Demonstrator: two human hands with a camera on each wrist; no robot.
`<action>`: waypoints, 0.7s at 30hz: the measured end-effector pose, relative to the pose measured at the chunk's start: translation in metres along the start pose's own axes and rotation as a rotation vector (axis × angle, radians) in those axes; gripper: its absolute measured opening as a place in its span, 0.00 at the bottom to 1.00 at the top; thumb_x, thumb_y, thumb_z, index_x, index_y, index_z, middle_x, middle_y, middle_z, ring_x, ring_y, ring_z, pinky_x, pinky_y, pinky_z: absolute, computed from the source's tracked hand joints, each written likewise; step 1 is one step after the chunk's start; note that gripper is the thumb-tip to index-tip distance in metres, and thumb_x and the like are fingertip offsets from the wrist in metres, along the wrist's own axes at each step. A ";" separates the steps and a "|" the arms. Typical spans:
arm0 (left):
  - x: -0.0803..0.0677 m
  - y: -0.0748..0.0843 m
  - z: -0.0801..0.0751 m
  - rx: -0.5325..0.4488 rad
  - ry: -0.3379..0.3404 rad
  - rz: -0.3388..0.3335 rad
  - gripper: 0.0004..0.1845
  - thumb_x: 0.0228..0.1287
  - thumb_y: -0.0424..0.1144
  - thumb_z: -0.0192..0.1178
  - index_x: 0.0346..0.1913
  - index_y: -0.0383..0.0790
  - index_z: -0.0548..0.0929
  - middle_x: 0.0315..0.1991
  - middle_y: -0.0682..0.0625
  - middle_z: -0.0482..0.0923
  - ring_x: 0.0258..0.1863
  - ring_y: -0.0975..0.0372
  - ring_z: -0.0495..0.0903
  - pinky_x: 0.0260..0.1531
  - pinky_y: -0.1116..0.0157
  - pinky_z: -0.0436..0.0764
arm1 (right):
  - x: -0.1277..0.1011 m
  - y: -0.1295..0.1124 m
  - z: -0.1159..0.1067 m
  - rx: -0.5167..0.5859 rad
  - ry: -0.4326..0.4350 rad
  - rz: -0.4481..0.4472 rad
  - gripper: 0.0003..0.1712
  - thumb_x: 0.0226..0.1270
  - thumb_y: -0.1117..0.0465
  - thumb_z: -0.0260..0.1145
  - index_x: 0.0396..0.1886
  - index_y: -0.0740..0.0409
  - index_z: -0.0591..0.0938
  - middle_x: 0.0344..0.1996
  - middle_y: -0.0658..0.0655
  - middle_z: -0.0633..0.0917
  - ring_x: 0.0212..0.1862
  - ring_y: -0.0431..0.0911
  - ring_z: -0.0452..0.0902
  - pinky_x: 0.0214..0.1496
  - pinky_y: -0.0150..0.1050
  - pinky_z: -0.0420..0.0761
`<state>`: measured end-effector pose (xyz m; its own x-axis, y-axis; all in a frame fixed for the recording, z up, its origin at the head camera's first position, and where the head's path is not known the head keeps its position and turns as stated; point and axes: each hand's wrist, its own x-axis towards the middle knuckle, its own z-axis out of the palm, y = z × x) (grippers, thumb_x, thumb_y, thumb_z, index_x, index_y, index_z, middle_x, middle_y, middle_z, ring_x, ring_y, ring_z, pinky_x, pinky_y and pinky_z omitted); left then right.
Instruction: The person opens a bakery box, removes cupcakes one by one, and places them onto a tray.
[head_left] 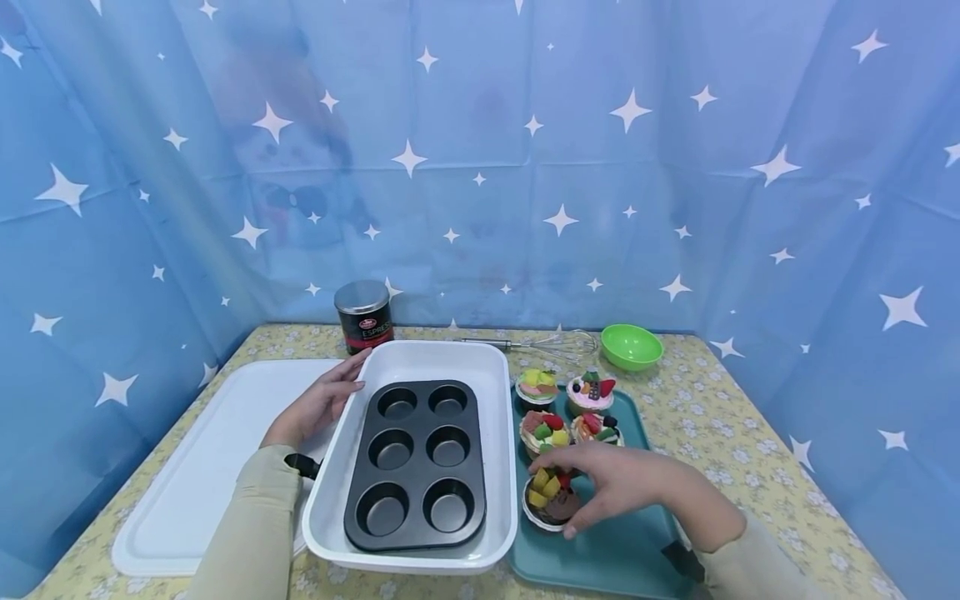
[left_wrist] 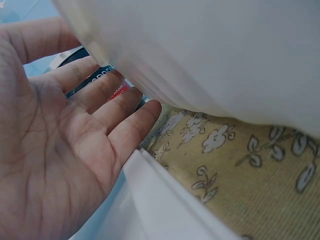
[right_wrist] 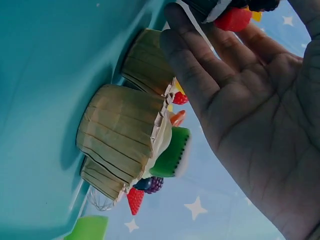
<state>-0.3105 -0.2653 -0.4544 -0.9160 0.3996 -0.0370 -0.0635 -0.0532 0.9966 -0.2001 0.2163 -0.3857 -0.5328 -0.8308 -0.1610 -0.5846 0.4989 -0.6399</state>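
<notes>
My left hand (head_left: 318, 404) rests at the left rim of a deep white pan (head_left: 412, 560), its fingers (left_wrist: 135, 122) against the outer wall. Inside the pan lies a dark muffin tin (head_left: 416, 521) with several cups bare. On the teal tray (head_left: 600, 558), my right hand (head_left: 615, 483) pinches a chocolate cupcake (head_left: 551, 504) topped with yellow pieces and red fruit, thumb at its near side and fingertips at its far side. Other fruit-topped cupcakes stand behind it, among them one with a green slice (right_wrist: 172, 152) on cream.
A flat white lid (head_left: 202, 467) lies left of the pan and under the left forearm. Behind are a black espresso can (head_left: 365, 321), a wire whisk (head_left: 555, 343) and a green bowl (head_left: 632, 347). A blue starry curtain (head_left: 480, 117) encloses the flowered tabletop (head_left: 738, 442).
</notes>
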 end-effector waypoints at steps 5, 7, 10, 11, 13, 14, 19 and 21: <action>-0.001 0.001 0.000 0.008 0.006 0.000 0.37 0.77 0.34 0.49 0.82 0.54 0.49 0.82 0.50 0.44 0.78 0.51 0.50 0.57 0.71 0.75 | -0.002 -0.001 -0.001 0.011 -0.015 -0.001 0.46 0.59 0.39 0.75 0.73 0.48 0.69 0.66 0.45 0.75 0.64 0.40 0.73 0.62 0.47 0.78; -0.002 0.002 0.000 0.017 0.012 0.001 0.37 0.77 0.34 0.49 0.82 0.53 0.49 0.82 0.49 0.44 0.78 0.50 0.50 0.57 0.72 0.75 | -0.003 -0.002 -0.001 0.013 -0.016 0.002 0.46 0.59 0.40 0.75 0.74 0.49 0.69 0.66 0.46 0.75 0.64 0.40 0.72 0.62 0.48 0.78; -0.001 0.004 -0.001 0.026 0.019 0.002 0.37 0.77 0.34 0.49 0.82 0.52 0.49 0.81 0.48 0.45 0.78 0.50 0.51 0.57 0.72 0.75 | -0.005 -0.004 -0.003 0.013 -0.010 0.017 0.46 0.59 0.41 0.75 0.74 0.47 0.69 0.67 0.47 0.75 0.64 0.42 0.72 0.62 0.49 0.78; -0.001 0.004 0.000 0.028 0.024 0.002 0.37 0.76 0.34 0.50 0.82 0.52 0.49 0.81 0.48 0.46 0.78 0.50 0.51 0.56 0.72 0.75 | -0.006 -0.006 -0.004 0.016 -0.007 0.025 0.46 0.59 0.41 0.75 0.74 0.46 0.69 0.67 0.46 0.75 0.64 0.42 0.73 0.62 0.50 0.78; 0.001 0.007 -0.001 0.042 0.030 -0.007 0.37 0.77 0.35 0.50 0.82 0.52 0.49 0.81 0.47 0.46 0.77 0.49 0.53 0.60 0.69 0.74 | -0.009 -0.008 -0.006 0.021 -0.001 0.044 0.45 0.58 0.42 0.76 0.74 0.43 0.69 0.66 0.46 0.75 0.63 0.43 0.73 0.60 0.51 0.78; 0.001 0.008 -0.001 0.059 0.035 -0.009 0.36 0.77 0.36 0.50 0.82 0.52 0.49 0.81 0.47 0.47 0.77 0.49 0.54 0.63 0.65 0.72 | -0.011 -0.009 -0.007 0.030 0.001 0.047 0.44 0.59 0.42 0.75 0.73 0.42 0.69 0.66 0.46 0.75 0.63 0.43 0.73 0.60 0.51 0.78; -0.008 0.027 0.003 0.280 0.108 -0.004 0.38 0.78 0.49 0.53 0.82 0.51 0.47 0.81 0.45 0.48 0.78 0.47 0.52 0.71 0.44 0.61 | -0.019 -0.011 -0.020 0.107 0.035 -0.009 0.40 0.64 0.46 0.72 0.73 0.49 0.69 0.67 0.55 0.75 0.63 0.50 0.76 0.63 0.55 0.76; -0.015 0.038 0.005 0.387 0.149 -0.005 0.41 0.76 0.53 0.54 0.82 0.48 0.46 0.80 0.42 0.48 0.77 0.45 0.51 0.69 0.42 0.62 | -0.022 -0.012 -0.029 0.099 0.085 -0.035 0.39 0.67 0.47 0.70 0.73 0.53 0.69 0.67 0.56 0.76 0.63 0.52 0.76 0.63 0.56 0.76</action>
<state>-0.2970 -0.2694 -0.4160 -0.9650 0.2610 -0.0241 0.0595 0.3076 0.9497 -0.1995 0.2357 -0.3525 -0.5653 -0.8214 -0.0754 -0.5426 0.4391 -0.7161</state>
